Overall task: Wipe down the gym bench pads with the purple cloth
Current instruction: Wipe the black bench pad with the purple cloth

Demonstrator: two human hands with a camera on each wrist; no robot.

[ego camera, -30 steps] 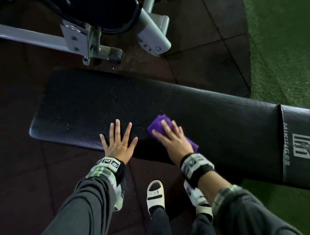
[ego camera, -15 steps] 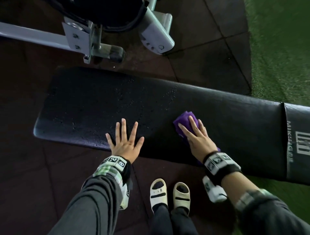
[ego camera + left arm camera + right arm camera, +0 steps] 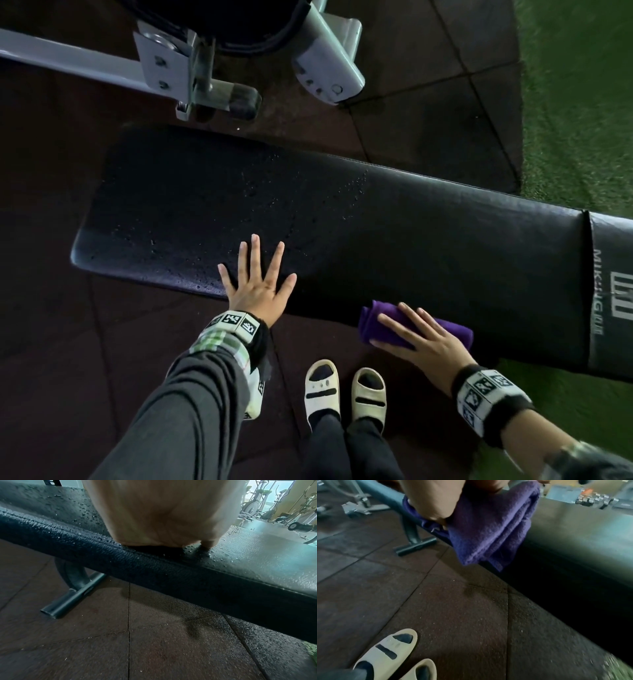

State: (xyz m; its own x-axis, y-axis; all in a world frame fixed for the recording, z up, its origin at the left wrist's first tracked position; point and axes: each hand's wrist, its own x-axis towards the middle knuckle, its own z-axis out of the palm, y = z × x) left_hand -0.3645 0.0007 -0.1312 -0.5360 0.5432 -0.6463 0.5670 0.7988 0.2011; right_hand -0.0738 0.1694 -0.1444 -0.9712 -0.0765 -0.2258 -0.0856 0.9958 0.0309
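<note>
The long black bench pad (image 3: 411, 222) runs across the head view, and its left part is speckled with droplets (image 3: 260, 192). My left hand (image 3: 255, 284) lies flat on the pad's near edge with the fingers spread; the left wrist view shows the palm (image 3: 163, 513) resting on the wet pad (image 3: 171, 568). My right hand (image 3: 421, 337) presses the folded purple cloth (image 3: 371, 322) onto the pad's near edge with straight fingers. In the right wrist view the cloth (image 3: 488, 527) drapes over that edge under the palm (image 3: 436, 497).
A grey machine frame (image 3: 164, 65) and bracket (image 3: 329, 65) stand beyond the bench. A second pad section with white lettering (image 3: 613, 301) adjoins at the right. Green turf (image 3: 582, 102) borders the dark rubber tiles. My sandalled feet (image 3: 322, 387) stand close to the bench, whose leg (image 3: 72, 599) is under its left end.
My right hand has slid the purple cloth to the right and back toward the pad's near edge. The left hand has stayed flat in place.
</note>
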